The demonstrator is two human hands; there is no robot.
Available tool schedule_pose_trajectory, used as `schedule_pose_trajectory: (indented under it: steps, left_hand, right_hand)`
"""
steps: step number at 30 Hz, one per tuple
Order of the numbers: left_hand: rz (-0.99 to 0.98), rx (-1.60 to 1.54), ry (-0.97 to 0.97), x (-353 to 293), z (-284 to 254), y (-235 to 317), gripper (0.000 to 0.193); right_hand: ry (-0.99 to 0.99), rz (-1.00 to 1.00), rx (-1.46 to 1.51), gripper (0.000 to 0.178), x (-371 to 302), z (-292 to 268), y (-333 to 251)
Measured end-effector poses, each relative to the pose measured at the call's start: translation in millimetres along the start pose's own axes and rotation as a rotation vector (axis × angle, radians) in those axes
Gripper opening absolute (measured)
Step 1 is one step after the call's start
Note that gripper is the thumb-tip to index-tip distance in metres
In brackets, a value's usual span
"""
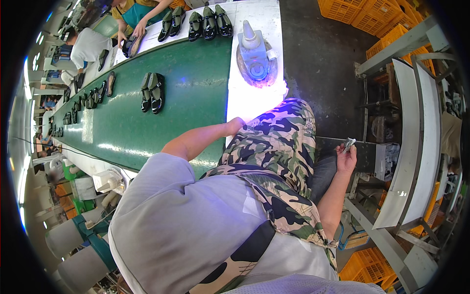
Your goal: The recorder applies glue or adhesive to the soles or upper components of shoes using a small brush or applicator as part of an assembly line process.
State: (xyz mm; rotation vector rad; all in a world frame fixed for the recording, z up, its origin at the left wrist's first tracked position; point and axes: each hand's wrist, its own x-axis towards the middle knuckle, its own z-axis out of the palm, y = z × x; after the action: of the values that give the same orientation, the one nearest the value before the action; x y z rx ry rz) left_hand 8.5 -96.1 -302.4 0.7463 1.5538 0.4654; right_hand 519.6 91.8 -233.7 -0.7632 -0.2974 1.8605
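Note:
My right hand (345, 160) is out to the right beside my leg, its fingers closed on a small crumpled silvery-grey piece (348, 144). I cannot make out exactly what that piece is. My left hand (236, 126) is by the white table edge, touching or close to my camouflage apron (274, 132); bright light and the cloth hide its fingers. Ahead of it on the white strip stands a bottle with a pointed nozzle (251, 36), in a bluish holder (257, 66). A pair of shiny black strap shoes (152, 93) sits on the green belt (196, 73).
Several black shoes (209, 24) line the far white ledge. There a co-worker's hands (140, 28) hold a shoe (131, 46). More shoes (93, 98) trail down the belt. Orange crates (377, 17) and a metal frame with a curved white panel (406, 137) are on the right.

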Motion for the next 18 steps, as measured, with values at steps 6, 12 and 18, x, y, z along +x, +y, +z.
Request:
schedule_pose_trajectory:
  steps: [6, 12, 18]
  left_hand:
    - [-0.03, -0.015, 0.018, -3.8, 0.7, 6.1, 0.022]
    - [-0.11, 0.013, 0.0, -10.1, 0.1, 17.3, 0.019]
    - [-0.136, 0.003, -0.001, -10.0, 0.1, 18.3, 0.022]
  right_hand:
    - [-0.013, -0.004, 0.006, 0.011, -0.4, -0.8, 1.0]
    - [-0.012, -0.011, 0.002, 0.011, -0.8, 0.6, 0.5]
    - [-0.004, -0.019, -0.001, 0.011, -1.0, 2.6, 1.4]
